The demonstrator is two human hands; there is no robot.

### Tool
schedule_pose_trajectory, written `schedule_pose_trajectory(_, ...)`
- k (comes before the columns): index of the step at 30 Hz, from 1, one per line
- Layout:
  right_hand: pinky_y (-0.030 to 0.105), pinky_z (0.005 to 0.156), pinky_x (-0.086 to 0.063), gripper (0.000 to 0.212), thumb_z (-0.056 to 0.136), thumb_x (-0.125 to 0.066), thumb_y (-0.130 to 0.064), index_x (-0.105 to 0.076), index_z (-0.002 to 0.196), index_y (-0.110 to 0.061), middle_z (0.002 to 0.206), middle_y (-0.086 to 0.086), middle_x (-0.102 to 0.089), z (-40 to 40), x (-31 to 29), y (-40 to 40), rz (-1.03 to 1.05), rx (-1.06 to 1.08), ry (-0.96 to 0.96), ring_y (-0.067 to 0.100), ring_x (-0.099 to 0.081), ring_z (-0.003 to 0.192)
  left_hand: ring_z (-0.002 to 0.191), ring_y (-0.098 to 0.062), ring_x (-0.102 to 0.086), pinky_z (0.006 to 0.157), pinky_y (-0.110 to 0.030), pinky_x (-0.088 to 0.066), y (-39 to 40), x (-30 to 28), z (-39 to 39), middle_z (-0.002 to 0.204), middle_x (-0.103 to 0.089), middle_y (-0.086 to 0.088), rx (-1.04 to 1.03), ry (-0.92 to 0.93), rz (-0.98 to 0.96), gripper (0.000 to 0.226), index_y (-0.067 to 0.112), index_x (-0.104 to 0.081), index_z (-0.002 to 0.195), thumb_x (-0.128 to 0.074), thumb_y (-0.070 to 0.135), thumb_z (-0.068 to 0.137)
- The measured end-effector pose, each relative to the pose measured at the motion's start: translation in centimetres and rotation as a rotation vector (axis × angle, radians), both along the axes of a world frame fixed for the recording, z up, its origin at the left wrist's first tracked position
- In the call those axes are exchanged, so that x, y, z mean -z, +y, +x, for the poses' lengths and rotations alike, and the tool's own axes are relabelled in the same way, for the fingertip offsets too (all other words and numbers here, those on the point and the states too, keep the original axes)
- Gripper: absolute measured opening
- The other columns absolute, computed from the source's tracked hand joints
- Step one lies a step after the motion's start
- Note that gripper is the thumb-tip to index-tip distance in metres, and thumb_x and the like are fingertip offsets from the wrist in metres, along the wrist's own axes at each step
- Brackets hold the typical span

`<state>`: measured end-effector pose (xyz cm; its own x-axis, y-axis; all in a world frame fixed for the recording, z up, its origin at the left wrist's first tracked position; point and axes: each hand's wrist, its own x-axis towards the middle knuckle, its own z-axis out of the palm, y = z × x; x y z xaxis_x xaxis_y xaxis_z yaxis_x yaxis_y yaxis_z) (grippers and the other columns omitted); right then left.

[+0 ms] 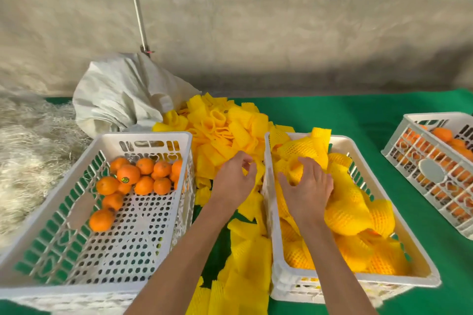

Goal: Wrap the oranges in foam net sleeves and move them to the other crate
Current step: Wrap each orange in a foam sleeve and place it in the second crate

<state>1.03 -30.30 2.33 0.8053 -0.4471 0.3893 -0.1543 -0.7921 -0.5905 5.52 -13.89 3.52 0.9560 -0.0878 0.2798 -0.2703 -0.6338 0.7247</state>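
Over the right crate [343, 142] the right hand [311, 190] sets down a wrapped orange [294, 170], fingers curled on it, while the left hand [234, 179], loosely curled, seems empty above loose sleeves [222, 130]; next, a bare orange [128, 174] from the left crate [143, 135].

Left white perforated plastic crate [76, 212]: about a dozen bare, round orange fruits [128, 174] clustered in its far half, one bearing a small sticker. Right white plastic crate [279, 271]: filled with oranges wrapped in yellow foam net sleeves [350, 215]. Loose flattened yellow foam net sleeves [220, 125] lie heaped on the green tabletop [358, 115] between and behind the crates.
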Motion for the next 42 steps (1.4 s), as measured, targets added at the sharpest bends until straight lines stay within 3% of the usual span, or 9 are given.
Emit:
schedule_pose_trajectory(13, 0.04, 0.116, -0.025, 0.061, 0.084, -0.073, -0.055, -0.055, 0.133, -0.024, 0.133, 0.001, -0.062, 4.8, 1.0, 27.1, 0.014, -0.508, 0.031, 0.022, -0.052, 0.13, 0.088, -0.025, -0.068, 0.069, -0.041, -0.055, 26.3, 2.0, -1.0, 0.103, -0.071, -0.005, -0.381, 0.145, 0.15, 0.022, 0.013, -0.063, 0.112, -0.056, 0.032, 0.103)
schedule_pose_trajectory(15, 0.042, 0.118, -0.026, 0.064, 0.084, -0.07, -0.059, -0.053, 0.135, -0.025, 0.132, 0.0, -0.062, 5.3, 1.3, 30.4, -0.003, -0.564, 0.059, 0.022, -0.051, 0.131, 0.091, -0.026, -0.067, 0.073, -0.039, -0.056, 29.7, 3.0, -1.1, 0.109, -0.068, -0.008, -0.47, 0.205, 0.192, 0.023, 0.014, -0.06, 0.114, -0.056, 0.032, 0.102)
schedule_pose_trajectory(18, 0.044, 0.119, -0.026, 0.068, 0.086, -0.067, -0.061, -0.05, 0.141, -0.024, 0.137, -0.001, -0.06, 6.1, 1.8, 34.1, 0.007, -0.634, 0.107, 0.021, -0.049, 0.134, 0.114, -0.035, -0.064, 0.091, -0.049, -0.057, 33.9, 5.1, -0.4, 0.139, -0.053, -0.014, -0.571, 0.43, 0.27, 0.046, 0.014, -0.048, 0.142, -0.056, 0.033, 0.101)
schedule_pose_trajectory(25, 0.044, 0.12, -0.025, 0.067, 0.087, -0.068, -0.057, -0.048, 0.142, -0.025, 0.14, -0.005, -0.058, 7.0, 3.0, 36.3, 0.05, -0.677, 0.172, 0.016, -0.049, 0.134, 0.14, -0.034, -0.048, 0.11, -0.048, -0.048, 36.1, 11.0, 2.3, 0.146, -0.051, -0.015, -0.329, 0.777, 0.561, 0.047, 0.015, -0.05, 0.143, -0.057, 0.017, 0.096)
schedule_pose_trajectory(27, 0.042, 0.12, -0.025, 0.066, 0.087, -0.068, -0.057, -0.048, 0.141, -0.025, 0.137, -0.005, -0.059, 7.0, 3.3, 36.1, 0.052, -0.677, 0.181, 0.016, -0.05, 0.132, 0.144, -0.038, -0.043, 0.109, -0.05, -0.047, 35.8, 12.0, 2.9, 0.155, -0.039, -0.02, -0.343, 0.841, 0.594, 0.06, 0.015, -0.037, 0.154, -0.057, 0.015, 0.097)
schedule_pose_trajectory(30, 0.04, 0.12, -0.026, 0.065, 0.086, -0.068, -0.056, -0.049, 0.141, -0.026, 0.138, -0.006, -0.059, 7.1, 3.4, 35.6, 0.058, -0.667, 0.188, 0.013, -0.05, 0.132, 0.142, -0.041, -0.044, 0.107, -0.051, -0.049, 35.4, 12.7, 3.8, 0.161, -0.028, -0.024, -0.32, 0.82, 0.628, 0.067, 0.014, -0.025, 0.16, -0.054, 0.009, 0.099)
schedule_pose_trajectory(37, 0.043, 0.116, -0.03, 0.058, 0.086, -0.069, -0.052, -0.05, 0.135, -0.028, 0.13, -0.008, -0.063, 6.7, 2.8, 33.9, 0.077, -0.652, 0.173, 0.014, -0.053, 0.125, 0.132, -0.033, -0.052, 0.105, -0.048, -0.051, 34.1, 12.2, 3.3, 0.148, -0.041, -0.015, -0.283, 0.735, 0.642, 0.044, 0.01, -0.043, 0.144, -0.049, 0.005, 0.101)
schedule_pose_trajectory(39, 0.043, 0.117, -0.028, 0.059, 0.087, -0.069, -0.054, -0.05, 0.136, -0.028, 0.131, -0.009, -0.063, 6.6, 2.5, 33.2, 0.061, -0.64, 0.158, 0.013, -0.054, 0.125, 0.117, -0.032, -0.058, 0.092, -0.044, -0.055, 33.4, 10.7, 3.0, 0.142, -0.042, -0.013, -0.331, 0.616, 0.489, 0.034, 0.014, -0.048, 0.136, -0.049, 0.008, 0.103)
schedule_pose_trajectory(42, 0.041, 0.116, -0.031, 0.059, 0.086, -0.069, -0.058, -0.051, 0.136, -0.03, 0.13, -0.012, -0.064, 6.1, 1.9, 32.1, 0.035, -0.615, 0.112, 0.012, -0.057, 0.122, 0.079, -0.009, -0.052, 0.063, -0.017, -0.04, 31.8, 7.6, 2.7, 0.128, -0.046, -0.001, -0.422, 0.295, 0.214, 0.021, 0.024, -0.054, 0.122, -0.058, 0.022, 0.101)
